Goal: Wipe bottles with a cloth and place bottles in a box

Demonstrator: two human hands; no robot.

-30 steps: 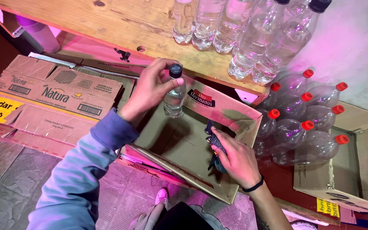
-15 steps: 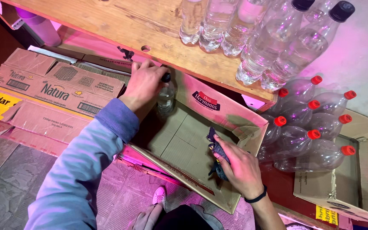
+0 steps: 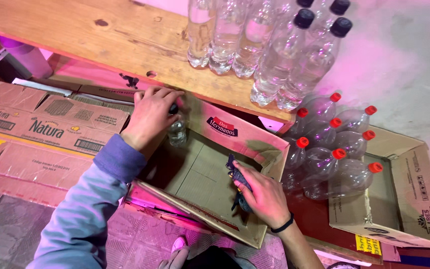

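Note:
My left hand (image 3: 151, 115) grips a clear plastic bottle (image 3: 177, 130) with a black cap by its top, standing it in the far left corner of an open cardboard box (image 3: 210, 182). My right hand (image 3: 262, 195) rests on the box's right side and holds a small dark object (image 3: 235, 174) against the cardboard. The box floor is bare apart from the bottle. My left arm wears a grey-blue sleeve, and a black band circles my right wrist.
Several clear black-capped bottles (image 3: 279, 55) stand on a wooden shelf (image 3: 100, 40) above. Red-capped empty bottles (image 3: 337, 144) lie in another cardboard box (image 3: 414, 199) at the right. Flattened cartons (image 3: 46, 129) lie at the left. Grey floor tiles show at the bottom left.
My left hand has carried the bottle down from above the box into its far left corner. My right hand stayed at the box's right side.

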